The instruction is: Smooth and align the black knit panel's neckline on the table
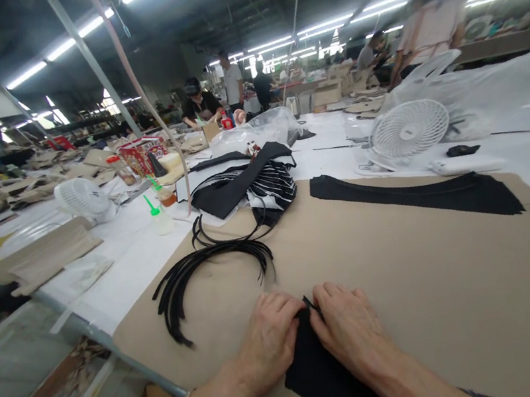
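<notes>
A black fabric piece [322, 370] lies on the tan sheet [435, 292] close to me, its far end between my two hands. My left hand [275, 327], with a bracelet on the wrist, pinches the left edge of that end. On the other side my right hand [347, 319] presses its curled fingers on the right edge, where a narrow black strip end pokes up between the hands. Beyond my left hand rests a curved bundle of thin black strips [203, 255]. My fingertips partly hide the fabric edge.
A stack of black cut pieces [418, 197] lies at the far right of the sheet. Black and striped pieces [243, 185] are heaped behind the strips. Two white fans [407, 129], green-tipped bottles [162, 220] and plastic bags stand around. People work in the background.
</notes>
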{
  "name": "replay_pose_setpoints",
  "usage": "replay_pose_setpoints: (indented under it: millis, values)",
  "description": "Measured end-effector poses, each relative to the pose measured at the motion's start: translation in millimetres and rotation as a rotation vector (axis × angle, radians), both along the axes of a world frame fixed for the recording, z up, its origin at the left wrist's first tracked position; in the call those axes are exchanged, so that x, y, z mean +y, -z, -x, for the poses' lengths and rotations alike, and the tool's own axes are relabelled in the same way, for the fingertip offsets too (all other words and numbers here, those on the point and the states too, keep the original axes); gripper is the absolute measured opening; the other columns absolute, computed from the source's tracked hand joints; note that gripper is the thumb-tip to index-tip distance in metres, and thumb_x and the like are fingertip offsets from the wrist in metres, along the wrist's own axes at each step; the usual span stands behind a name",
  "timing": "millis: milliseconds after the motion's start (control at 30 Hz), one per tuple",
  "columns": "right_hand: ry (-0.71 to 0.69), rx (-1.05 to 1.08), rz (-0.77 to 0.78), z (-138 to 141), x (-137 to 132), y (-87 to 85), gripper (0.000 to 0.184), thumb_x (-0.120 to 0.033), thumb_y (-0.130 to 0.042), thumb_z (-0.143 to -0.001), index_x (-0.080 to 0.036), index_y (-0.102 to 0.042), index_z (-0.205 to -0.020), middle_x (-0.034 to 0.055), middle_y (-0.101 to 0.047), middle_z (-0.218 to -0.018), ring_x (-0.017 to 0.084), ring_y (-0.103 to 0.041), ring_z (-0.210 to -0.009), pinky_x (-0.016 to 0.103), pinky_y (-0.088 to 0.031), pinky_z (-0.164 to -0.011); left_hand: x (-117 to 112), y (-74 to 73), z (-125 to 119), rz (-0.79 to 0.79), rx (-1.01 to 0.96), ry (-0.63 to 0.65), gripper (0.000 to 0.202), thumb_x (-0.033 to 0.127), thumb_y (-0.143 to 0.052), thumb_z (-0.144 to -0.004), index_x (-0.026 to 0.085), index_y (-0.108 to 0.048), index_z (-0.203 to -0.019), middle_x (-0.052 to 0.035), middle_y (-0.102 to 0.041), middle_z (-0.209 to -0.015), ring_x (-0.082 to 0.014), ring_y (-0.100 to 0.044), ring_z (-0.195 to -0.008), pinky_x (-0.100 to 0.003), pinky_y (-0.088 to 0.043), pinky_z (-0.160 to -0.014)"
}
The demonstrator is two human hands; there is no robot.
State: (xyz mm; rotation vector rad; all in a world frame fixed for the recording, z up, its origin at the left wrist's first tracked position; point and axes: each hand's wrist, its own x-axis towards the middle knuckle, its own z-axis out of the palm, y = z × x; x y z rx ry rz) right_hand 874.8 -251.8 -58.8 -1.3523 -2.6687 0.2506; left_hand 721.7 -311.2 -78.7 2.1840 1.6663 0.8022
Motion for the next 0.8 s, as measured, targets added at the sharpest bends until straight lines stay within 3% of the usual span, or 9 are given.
replay_pose_setpoints:
  millis: [300,533,800]
  values:
    - [0.009,0.036,0.213,-4,23,-5.5,0.017,-0.01,-0.05,-0.085,-0.018,-0.06,-0.075,0.0032,-0.064,-0.072,0.016,-0.056,-0.064,0.027,-0.028,-0.058,-6,-0.6,3,-0.063,0.185,0.03,0.034,0.01,-0.045,-0.091,0.026,-0.057,-0.118,-0.0024,-0.06,-0.104,-0.0183,-0.051,-0.098,-0.035,-0.039,-0.086]
    - [-0.082,0.098,0.356,-8,38,-6.0,0.019,-0.008,-0.049,-0.082,-0.018,-0.059,-0.068,-0.0007,-0.059,-0.064,0.013,-0.05,-0.06,0.025,-0.026,-0.056,-8,-0.9,5,-0.081,0.385,0.137,0.035,0.012,-0.045,-0.091,0.017,-0.05,-0.125,-0.0073,-0.058,-0.109,-0.0214,-0.051,-0.1,-0.037,-0.038,-0.088]
    - [-0.154,0.168,0.459,-14,52,-9.9,0.02,-0.014,-0.049,-0.086,-0.017,-0.057,-0.068,-0.0003,-0.059,-0.066,0.014,-0.052,-0.065,0.025,-0.03,-0.058,-9,0.1,2,-0.097,0.443,0.139,0.035,0.013,-0.045,-0.091,0.015,-0.048,-0.126,-0.008,-0.058,-0.11,-0.022,-0.05,-0.099,-0.037,-0.039,-0.089]
